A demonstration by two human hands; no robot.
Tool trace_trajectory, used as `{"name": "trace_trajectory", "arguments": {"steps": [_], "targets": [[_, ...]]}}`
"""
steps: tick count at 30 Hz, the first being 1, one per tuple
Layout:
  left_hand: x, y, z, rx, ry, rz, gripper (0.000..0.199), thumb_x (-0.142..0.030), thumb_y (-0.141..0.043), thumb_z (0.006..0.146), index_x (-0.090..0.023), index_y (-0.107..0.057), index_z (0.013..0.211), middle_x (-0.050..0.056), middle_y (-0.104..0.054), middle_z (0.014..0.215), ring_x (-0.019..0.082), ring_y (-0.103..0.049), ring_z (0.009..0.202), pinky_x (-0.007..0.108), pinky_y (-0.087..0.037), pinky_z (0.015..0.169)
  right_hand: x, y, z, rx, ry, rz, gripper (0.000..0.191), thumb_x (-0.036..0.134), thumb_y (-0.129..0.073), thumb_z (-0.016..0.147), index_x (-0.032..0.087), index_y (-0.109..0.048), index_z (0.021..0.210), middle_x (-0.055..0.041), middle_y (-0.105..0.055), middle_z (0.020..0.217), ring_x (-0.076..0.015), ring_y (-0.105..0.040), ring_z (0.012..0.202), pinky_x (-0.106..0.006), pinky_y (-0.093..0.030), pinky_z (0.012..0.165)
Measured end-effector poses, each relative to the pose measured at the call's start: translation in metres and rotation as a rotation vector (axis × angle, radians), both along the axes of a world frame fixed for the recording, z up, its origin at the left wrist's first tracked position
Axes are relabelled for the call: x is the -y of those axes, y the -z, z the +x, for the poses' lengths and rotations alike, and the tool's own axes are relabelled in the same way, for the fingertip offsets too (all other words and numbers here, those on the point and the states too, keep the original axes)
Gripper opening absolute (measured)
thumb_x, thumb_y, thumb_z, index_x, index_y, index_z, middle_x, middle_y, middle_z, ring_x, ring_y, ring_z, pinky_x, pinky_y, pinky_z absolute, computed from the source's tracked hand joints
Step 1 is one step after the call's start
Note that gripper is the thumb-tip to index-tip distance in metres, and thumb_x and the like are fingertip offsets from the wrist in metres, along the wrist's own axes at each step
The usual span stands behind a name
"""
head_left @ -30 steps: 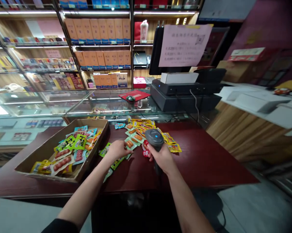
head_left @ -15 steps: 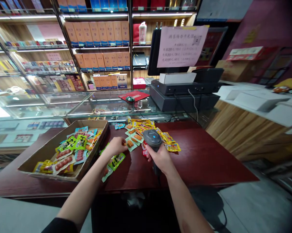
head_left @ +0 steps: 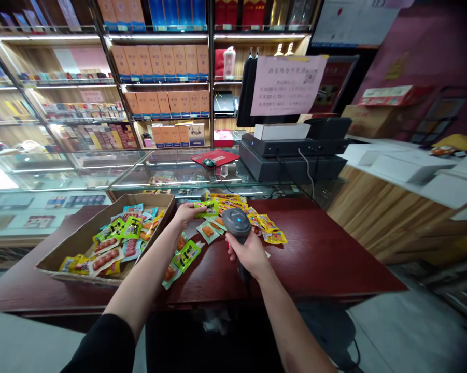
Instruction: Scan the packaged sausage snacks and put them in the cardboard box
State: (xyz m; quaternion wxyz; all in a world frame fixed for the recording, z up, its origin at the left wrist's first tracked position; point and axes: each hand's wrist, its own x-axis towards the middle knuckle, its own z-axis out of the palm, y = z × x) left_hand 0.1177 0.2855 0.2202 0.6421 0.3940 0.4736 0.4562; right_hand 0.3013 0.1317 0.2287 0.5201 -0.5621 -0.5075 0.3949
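Note:
A green snack packet point(head_left: 207, 209) is pinched in my left hand point(head_left: 186, 214), over the pile at the table's middle. My right hand point(head_left: 249, 252) is wrapped round the handle of a dark barcode scanner point(head_left: 237, 223), its head just right of the packet. Below and around them lie clear packets with orange sausages point(head_left: 208, 231) and yellow packets point(head_left: 267, 223). Another green packet point(head_left: 187, 256) lies nearer the front edge, beside my left forearm. At left, an open cardboard box point(head_left: 50, 259) holds mixed snack packets.
The dark red table point(head_left: 314, 259) borders a glass display counter point(head_left: 140, 171). Behind the table stand a black cash drawer unit point(head_left: 287, 163) and a monitor with a pink paper sign point(head_left: 285, 85). White boxes point(head_left: 404, 160) sit at right.
My left hand has moved up and now holds a green packet. The scanner in my right hand has shifted slightly left. The view has tilted up a little.

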Motion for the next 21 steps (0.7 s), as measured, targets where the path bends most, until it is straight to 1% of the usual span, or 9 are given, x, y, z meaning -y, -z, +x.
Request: {"name": "trace_trajectory", "arguments": {"steps": [4, 9, 13, 21], "targets": [[-0.011, 0.006, 0.018, -0.001, 0.007, -0.039, 0.028, -0.016, -0.088, 0.055, -0.01, -0.069, 0.075, 0.006, -0.071, 0.069, 0.013, -0.067, 0.06, 0.024, -0.056, 0.063, 0.002, 0.005, -0.008, 0.019, -0.03, -0.074, 0.024, 0.041, -0.062, 0.078, 0.018, -0.057, 0.081, 0.0023, -0.059, 0.049, -0.0143, -0.057, 0.036, -0.023, -0.047, 0.036], [-0.01, 0.004, 0.03, 0.022, 0.058, -0.036, 0.028, -0.016, -0.088, 0.056, -0.011, -0.071, 0.078, 0.007, -0.073, 0.073, 0.014, -0.067, 0.065, 0.025, -0.056, 0.068, 0.002, 0.017, -0.008, 0.041, -0.008, -0.091, 0.021, 0.039, -0.062, 0.077, 0.02, -0.055, 0.076, 0.003, -0.057, 0.047, -0.0143, -0.057, 0.036, -0.022, -0.046, 0.036], [-0.006, 0.002, 0.031, 0.037, 0.101, -0.035, 0.025, -0.013, -0.087, 0.056, -0.011, -0.073, 0.077, 0.007, -0.073, 0.074, 0.014, -0.067, 0.066, 0.025, -0.054, 0.07, 0.003, 0.021, -0.007, 0.062, 0.005, -0.081, 0.019, 0.038, -0.061, 0.078, 0.02, -0.054, 0.076, 0.0026, -0.057, 0.048, -0.015, -0.057, 0.036, -0.023, -0.045, 0.036], [-0.002, 0.001, 0.027, 0.052, 0.079, -0.037, 0.021, -0.008, -0.085, 0.056, -0.011, -0.071, 0.07, 0.006, -0.071, 0.068, 0.012, -0.065, 0.062, 0.024, -0.052, 0.067, 0.004, 0.022, -0.008, 0.106, -0.008, -0.056, 0.018, 0.037, -0.058, 0.081, 0.02, -0.054, 0.078, 0.0027, -0.057, 0.048, -0.0156, -0.057, 0.036, -0.024, -0.046, 0.036]]}}
